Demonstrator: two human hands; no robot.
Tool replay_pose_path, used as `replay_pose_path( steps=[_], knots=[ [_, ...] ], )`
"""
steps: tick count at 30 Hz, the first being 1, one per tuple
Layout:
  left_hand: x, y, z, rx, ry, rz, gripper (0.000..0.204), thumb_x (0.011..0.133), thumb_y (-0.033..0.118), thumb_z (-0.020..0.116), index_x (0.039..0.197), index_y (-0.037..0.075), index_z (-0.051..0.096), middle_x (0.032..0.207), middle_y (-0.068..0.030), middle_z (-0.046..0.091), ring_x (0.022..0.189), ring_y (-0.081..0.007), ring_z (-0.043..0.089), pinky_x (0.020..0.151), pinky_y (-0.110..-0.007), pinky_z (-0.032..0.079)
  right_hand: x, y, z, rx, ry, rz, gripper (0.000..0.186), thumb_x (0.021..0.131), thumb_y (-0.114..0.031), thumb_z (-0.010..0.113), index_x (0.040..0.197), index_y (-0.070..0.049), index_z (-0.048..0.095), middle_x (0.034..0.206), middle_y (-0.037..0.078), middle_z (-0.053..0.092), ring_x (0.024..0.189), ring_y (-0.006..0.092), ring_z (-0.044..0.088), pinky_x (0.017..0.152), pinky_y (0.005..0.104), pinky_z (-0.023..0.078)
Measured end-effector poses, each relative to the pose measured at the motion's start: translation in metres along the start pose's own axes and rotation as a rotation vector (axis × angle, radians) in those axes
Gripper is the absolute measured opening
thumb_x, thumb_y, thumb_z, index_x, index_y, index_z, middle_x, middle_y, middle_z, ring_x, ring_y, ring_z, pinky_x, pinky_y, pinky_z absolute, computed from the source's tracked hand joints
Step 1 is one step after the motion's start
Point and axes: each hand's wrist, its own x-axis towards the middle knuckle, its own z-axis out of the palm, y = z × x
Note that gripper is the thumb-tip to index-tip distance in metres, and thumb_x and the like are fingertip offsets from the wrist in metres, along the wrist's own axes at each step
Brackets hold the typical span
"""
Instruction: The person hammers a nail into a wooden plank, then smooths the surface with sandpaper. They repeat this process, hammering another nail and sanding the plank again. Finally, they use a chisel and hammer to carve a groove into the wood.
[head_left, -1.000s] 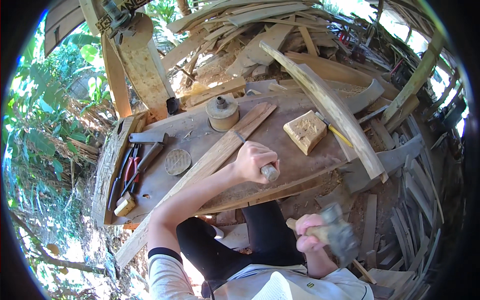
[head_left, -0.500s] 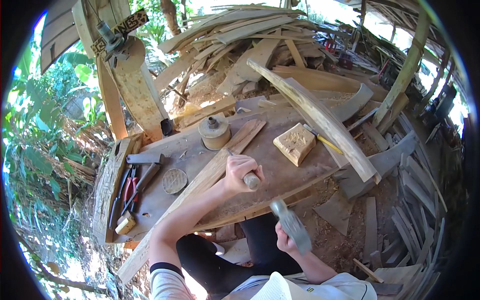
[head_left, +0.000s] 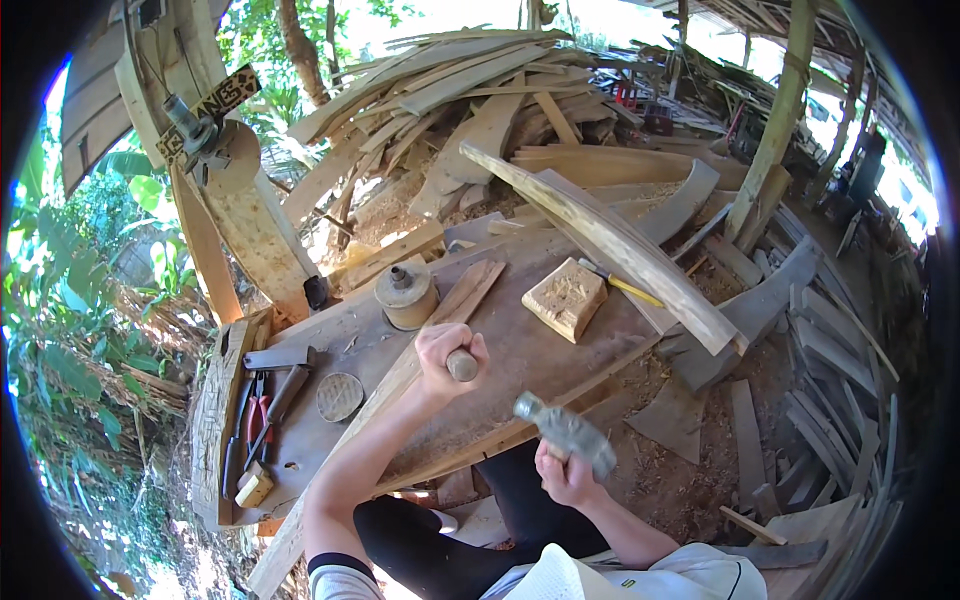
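My left hand is closed around a chisel, whose round wooden handle end points up toward me; the fist hides its blade. Beneath that hand, a long narrow wooden plank runs diagonally across the brown workbench and past its near left edge. In my right hand, just off the bench's near edge, is a hammer with a long grey metal head. Its head is apart from the chisel handle, and most of its own handle is hidden.
Left on the bench lie red-handled pliers, a hatchet-like tool and a wooden disc. A round wooden pot-like piece stands behind. Right are a carved block, a yellow-handled tool and a long beam.
The view has shifted, moving the bench leftward in the picture. The hammer has risen and turned, its head now lying more level and nearer the chisel handle. My left hand keeps its grip.
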Motion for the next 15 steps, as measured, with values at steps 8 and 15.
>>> replay_pose_path(
  steps=[8,15],
  knots=[
    [0.01,-0.008,-0.009,-0.026,0.073,-0.082,0.024,0.077,0.001,0.066,0.061,0.005,0.049,0.054,-0.0096,0.048,0.043,-0.0229,0.049,0.045,-0.035,0.039,0.088,-0.002,-0.006,0.311,0.018,0.237,0.03,0.113,-0.023,0.042,0.094,-0.004,0.057,0.064,0.002,0.057,0.076,0.0172,0.067,0.098,0.0418,0.049],
    [0.013,-0.04,-0.031,-0.22,0.334,-0.35,0.026,0.083,0.003,0.062,0.062,0.003,0.048,0.054,-0.0037,0.053,0.045,-0.0142,0.044,0.046,-0.029,0.033,0.098,0.036,-0.002,0.423,0.01,0.335,0.039,0.115,-0.031,0.037,0.09,-0.008,0.056,0.064,0.002,0.057,0.085,0.0228,0.071,0.122,0.0509,0.032]
  ],
)
